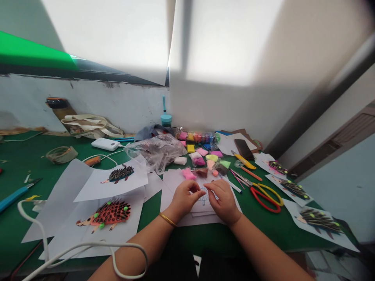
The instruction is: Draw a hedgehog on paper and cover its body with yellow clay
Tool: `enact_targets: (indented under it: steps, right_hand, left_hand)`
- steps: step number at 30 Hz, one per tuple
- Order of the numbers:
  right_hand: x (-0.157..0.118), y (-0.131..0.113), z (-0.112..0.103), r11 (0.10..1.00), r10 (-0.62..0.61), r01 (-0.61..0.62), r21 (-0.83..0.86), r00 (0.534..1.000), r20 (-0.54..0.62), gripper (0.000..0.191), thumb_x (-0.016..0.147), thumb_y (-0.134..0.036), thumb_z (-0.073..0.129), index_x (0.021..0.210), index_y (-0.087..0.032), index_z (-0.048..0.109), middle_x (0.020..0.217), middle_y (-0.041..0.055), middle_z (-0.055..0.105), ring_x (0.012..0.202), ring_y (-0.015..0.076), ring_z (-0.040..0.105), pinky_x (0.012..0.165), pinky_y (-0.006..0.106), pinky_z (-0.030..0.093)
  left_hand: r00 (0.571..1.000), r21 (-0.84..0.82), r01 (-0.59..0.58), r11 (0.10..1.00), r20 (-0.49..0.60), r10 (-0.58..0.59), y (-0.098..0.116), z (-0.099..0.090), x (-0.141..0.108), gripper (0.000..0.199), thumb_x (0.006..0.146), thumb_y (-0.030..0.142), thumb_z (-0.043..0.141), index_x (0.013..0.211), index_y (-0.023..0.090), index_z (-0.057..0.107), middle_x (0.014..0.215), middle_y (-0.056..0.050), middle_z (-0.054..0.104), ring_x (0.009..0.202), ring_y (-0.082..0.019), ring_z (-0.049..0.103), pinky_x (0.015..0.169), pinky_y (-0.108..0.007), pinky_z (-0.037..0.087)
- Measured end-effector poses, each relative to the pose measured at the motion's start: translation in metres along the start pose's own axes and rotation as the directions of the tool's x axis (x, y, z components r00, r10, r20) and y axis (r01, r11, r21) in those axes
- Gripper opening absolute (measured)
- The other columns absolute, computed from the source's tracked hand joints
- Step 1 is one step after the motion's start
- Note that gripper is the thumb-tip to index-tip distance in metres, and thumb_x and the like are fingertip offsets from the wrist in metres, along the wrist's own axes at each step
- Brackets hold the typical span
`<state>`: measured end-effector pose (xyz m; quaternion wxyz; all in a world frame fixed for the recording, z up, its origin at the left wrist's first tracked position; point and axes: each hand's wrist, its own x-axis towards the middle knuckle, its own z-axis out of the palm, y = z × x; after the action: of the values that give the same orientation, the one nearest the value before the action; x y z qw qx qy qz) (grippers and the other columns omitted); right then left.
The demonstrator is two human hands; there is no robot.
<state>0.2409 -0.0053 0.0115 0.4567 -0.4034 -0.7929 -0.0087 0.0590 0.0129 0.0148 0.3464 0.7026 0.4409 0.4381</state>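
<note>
My left hand and my right hand meet over a sheet of white paper with a blue outline drawing, partly covered by the hands. Thumb and fingers of each hand are closed in a pinch, fingertips nearly touching. Whatever lies between them is too small to name. A gold bangle circles my left wrist. Just beyond the hands are a pink clay piece and a brown one, among several coloured packets.
Red-and-yellow scissors and a yellow cutter lie right. Hedgehog pictures rest left, others right. A plastic bag, phone and power bank sit farther back. A white cable loops near my left forearm.
</note>
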Motion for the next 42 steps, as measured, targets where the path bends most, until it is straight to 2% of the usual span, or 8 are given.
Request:
enact_targets:
  steps: [6,12,18,22,26,33,38,42]
  right_hand:
    - [0.001,0.0,0.0,1.0,-0.003,0.003,-0.004,1.0,-0.001,0.026,0.087,-0.012,0.053,0.108,-0.022,0.066,0.09,0.0061,0.066,0.088,0.0221,0.058,0.08,0.041,0.046]
    - [0.0,-0.001,0.0,1.0,0.016,-0.016,-0.024,1.0,0.009,0.026,0.088,-0.013,0.051,0.107,-0.022,0.066,0.091,0.0061,0.067,0.088,0.0222,0.059,0.082,0.04,0.045]
    - [0.0,0.007,-0.006,0.986,0.141,-0.136,-0.093,0.989,0.045,0.031,0.089,-0.018,0.048,0.117,-0.021,0.06,0.097,0.0063,0.068,0.093,0.0237,0.061,0.087,0.042,0.043]
    - [-0.008,0.012,-0.016,0.984,0.166,-0.147,-0.104,0.961,0.22,0.052,0.085,-0.032,0.061,0.134,-0.022,0.047,0.113,0.0077,0.067,0.109,0.0271,0.058,0.098,0.046,0.039]
    - [-0.021,0.018,-0.021,0.982,0.16,-0.102,-0.161,0.899,0.408,0.083,0.074,-0.048,0.072,0.145,-0.023,0.037,0.135,0.0107,0.058,0.128,0.0319,0.046,0.108,0.05,0.031]
    - [-0.018,0.014,-0.013,0.962,0.251,-0.151,-0.229,0.822,0.511,0.085,0.074,-0.048,0.071,0.147,-0.021,0.037,0.141,0.0129,0.052,0.135,0.0316,0.039,0.114,0.053,0.022]
    - [-0.016,0.012,-0.011,0.968,0.233,-0.151,-0.198,0.831,0.506,0.085,0.074,-0.047,0.071,0.147,-0.022,0.036,0.141,0.0126,0.053,0.135,0.0316,0.04,0.113,0.054,0.022]
    - [-0.017,0.011,-0.011,0.971,0.223,-0.152,-0.182,0.848,0.48,0.085,0.073,-0.047,0.073,0.147,-0.024,0.037,0.138,0.0124,0.055,0.132,0.0323,0.043,0.111,0.055,0.025]
  left_hand:
    - [0.998,0.08,-0.065,0.995,-0.014,0.066,0.001,-0.003,-0.001,0.033,0.092,0.043,0.051,0.071,0.019,0.059,0.069,0.0,0.058,0.068,-0.016,0.053,0.064,-0.027,0.042]
    - [0.997,0.027,-0.083,0.996,0.009,0.083,-0.002,-0.001,0.0,0.016,0.09,0.031,0.055,0.096,0.021,0.067,0.091,-0.003,0.069,0.086,-0.018,0.062,0.08,-0.029,0.046]
    - [0.995,-0.013,-0.011,1.0,-0.095,0.01,0.0,-0.009,0.003,0.03,0.093,0.041,0.051,0.077,0.019,0.064,0.072,-0.001,0.062,0.072,-0.017,0.058,0.069,-0.028,0.043]
    - [0.975,-0.167,0.011,0.986,-0.219,-0.048,0.001,-0.018,0.007,0.036,0.092,0.047,0.052,0.072,0.018,0.06,0.068,0.0,0.056,0.067,-0.015,0.052,0.065,-0.026,0.041]
    - [0.938,-0.343,0.028,0.939,-0.315,-0.143,0.0,-0.02,0.011,0.035,0.091,0.049,0.054,0.075,0.018,0.062,0.071,0.0,0.058,0.07,-0.015,0.053,0.068,-0.025,0.042]
    - [0.928,-0.546,0.09,0.833,-0.257,-0.269,0.014,-0.027,0.014,0.03,0.078,0.045,0.071,0.09,0.017,0.068,0.081,-0.002,0.066,0.075,-0.015,0.058,0.071,-0.026,0.046]
    - [0.935,-0.422,0.07,0.904,-0.287,-0.207,0.022,-0.038,0.013,0.032,0.083,0.049,0.064,0.083,0.017,0.068,0.073,-0.002,0.063,0.071,-0.016,0.057,0.068,-0.027,0.046]
    - [0.925,-0.272,0.061,0.96,-0.347,-0.157,0.011,-0.036,0.012,0.043,0.092,0.054,0.048,0.069,0.018,0.057,0.064,0.0,0.054,0.064,-0.014,0.052,0.061,-0.026,0.043]
